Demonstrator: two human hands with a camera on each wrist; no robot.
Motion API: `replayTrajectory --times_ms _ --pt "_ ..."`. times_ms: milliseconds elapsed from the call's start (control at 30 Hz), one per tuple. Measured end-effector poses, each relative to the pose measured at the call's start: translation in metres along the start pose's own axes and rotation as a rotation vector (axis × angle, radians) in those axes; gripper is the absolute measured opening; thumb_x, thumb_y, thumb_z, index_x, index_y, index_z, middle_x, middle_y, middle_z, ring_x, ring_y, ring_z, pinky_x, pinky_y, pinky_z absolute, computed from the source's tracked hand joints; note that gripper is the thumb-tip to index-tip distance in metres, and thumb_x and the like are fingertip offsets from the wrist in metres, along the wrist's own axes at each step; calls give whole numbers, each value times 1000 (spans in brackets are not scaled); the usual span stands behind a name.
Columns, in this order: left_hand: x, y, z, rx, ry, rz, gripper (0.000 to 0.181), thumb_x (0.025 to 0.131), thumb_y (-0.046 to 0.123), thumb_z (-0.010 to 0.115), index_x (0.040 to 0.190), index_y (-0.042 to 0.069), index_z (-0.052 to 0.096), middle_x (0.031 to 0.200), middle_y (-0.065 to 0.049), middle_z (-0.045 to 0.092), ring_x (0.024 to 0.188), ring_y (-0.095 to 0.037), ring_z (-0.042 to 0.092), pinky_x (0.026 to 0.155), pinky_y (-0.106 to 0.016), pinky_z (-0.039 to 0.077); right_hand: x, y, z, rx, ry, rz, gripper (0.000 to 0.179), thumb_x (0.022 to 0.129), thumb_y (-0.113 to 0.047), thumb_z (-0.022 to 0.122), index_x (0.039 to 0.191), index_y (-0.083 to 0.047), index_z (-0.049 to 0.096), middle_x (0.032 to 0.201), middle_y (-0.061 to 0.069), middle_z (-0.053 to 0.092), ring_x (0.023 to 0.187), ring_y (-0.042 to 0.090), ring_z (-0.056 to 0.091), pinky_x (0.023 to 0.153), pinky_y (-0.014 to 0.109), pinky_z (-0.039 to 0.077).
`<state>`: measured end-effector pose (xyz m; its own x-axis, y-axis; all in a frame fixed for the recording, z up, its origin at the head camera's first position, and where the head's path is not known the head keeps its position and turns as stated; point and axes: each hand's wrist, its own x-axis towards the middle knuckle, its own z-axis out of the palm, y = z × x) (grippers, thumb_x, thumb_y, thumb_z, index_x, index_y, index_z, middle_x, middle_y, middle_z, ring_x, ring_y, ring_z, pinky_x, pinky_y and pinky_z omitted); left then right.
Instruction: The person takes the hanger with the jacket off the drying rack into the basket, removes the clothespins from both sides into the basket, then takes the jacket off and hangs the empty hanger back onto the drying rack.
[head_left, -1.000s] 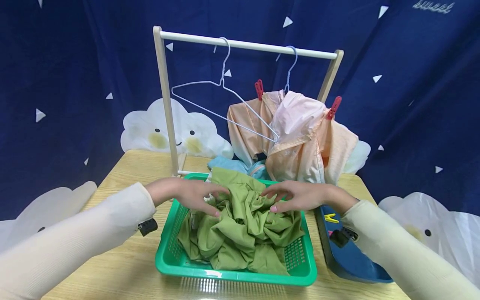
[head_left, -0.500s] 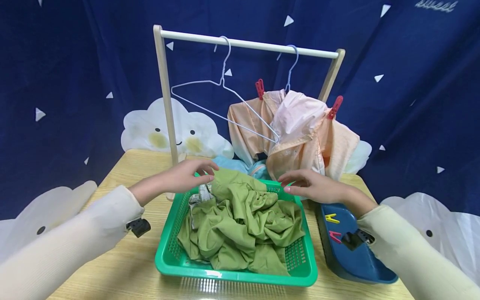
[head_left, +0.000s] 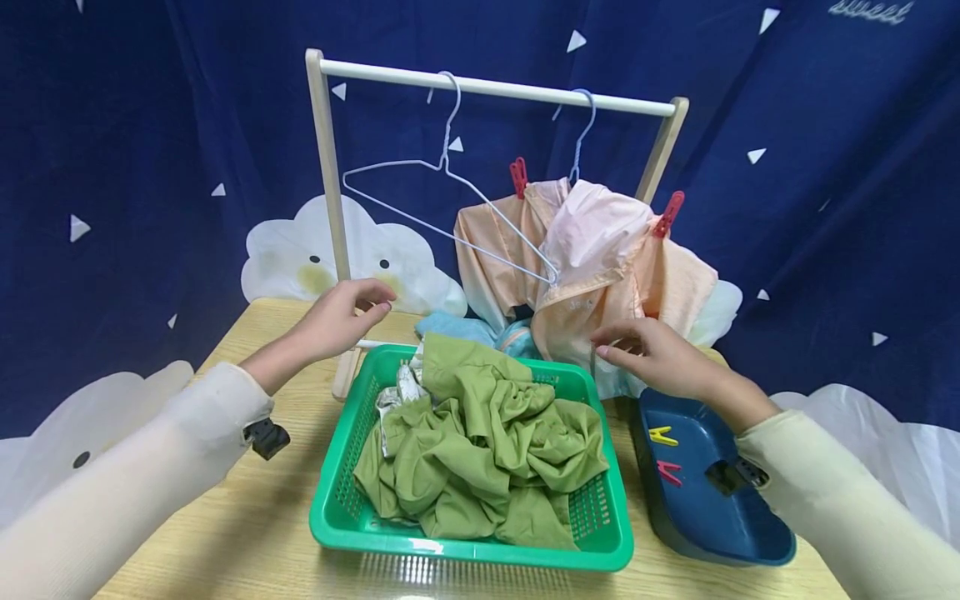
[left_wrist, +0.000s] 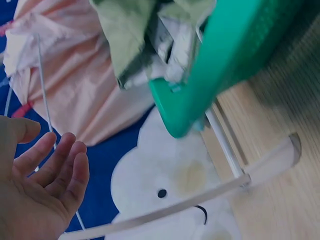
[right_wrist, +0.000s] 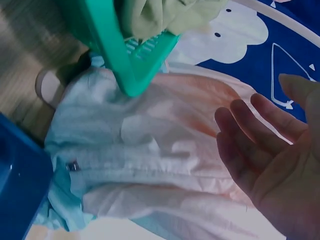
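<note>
Crosswise, green basket (head_left: 472,552), long axis left to right, crumpled cloth (head_left: 480,454) inside

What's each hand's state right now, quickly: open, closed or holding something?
Left hand: open, fingers loosely bent, holding nothing, apart from the green basket.
Right hand: open, fingers loosely bent, holding nothing.

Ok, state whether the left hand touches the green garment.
Apart: the left wrist view shows the peach garment between the left hand and green garment.

Room above basket (head_left: 525,555) (white hanger (head_left: 446,160) behind)
</note>
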<state>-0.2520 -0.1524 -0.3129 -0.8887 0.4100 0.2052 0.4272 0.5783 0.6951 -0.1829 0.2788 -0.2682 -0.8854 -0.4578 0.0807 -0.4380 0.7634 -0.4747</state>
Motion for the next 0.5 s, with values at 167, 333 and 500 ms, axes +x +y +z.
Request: replayTrajectory --times_ms 167,333,500 --pt "4 -10 -7 -3 32 -31 29 105 14 51 126 -2 62 125 -23 67 115 -40 63 99 -54 49 0 2 -7 -72 47 13 24 101 -12 61 118 1 71 110 14 75 97 26 71 80 32 58" --pt "7 -14 -15 -11 77 -47 29 105 16 50 126 0 62 126 -23 67 115 -39 63 98 -53 49 1 1 -15 -102 70 23 24 101 -13 61 117 1 71 107 14 75 95 25 70 78 30 57" --pt "11 -16 -22 -19 169 -43 27 105 16 51 124 0 63 119 -23 69 109 -38 65 93 -50 50 0 -3 -25 -135 105 31 24 101 -13 61 115 2 71 105 15 76 92 25 70 76 29 56"
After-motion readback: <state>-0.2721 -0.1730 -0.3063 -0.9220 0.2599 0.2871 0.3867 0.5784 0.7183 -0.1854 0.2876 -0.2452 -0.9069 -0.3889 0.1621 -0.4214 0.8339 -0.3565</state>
